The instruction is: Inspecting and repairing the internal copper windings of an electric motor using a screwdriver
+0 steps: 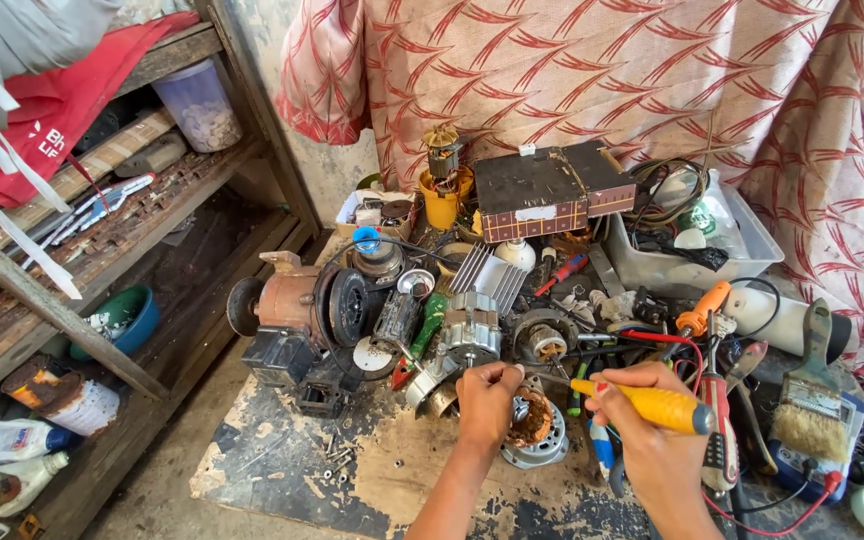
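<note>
Motor (535, 432) under our hands at the near edge of the workbench (282, 470), copper winding up.
We grip its housing with our left hand (487, 395); our right hand (642, 420) holds a yellow-handled screwdriver (652, 405), tip at the winding. We judge this the probing step; next needs a steady tip. Pliers (717, 420), a paintbrush (810, 400), red wires (672, 340) crowd the right.

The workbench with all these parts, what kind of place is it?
Probably a small repair workshop for electric motors. The worn bench is crowded with motors, a paintbrush and pliers, and the hands work a yellow-handled screwdriver on a stator.
</note>
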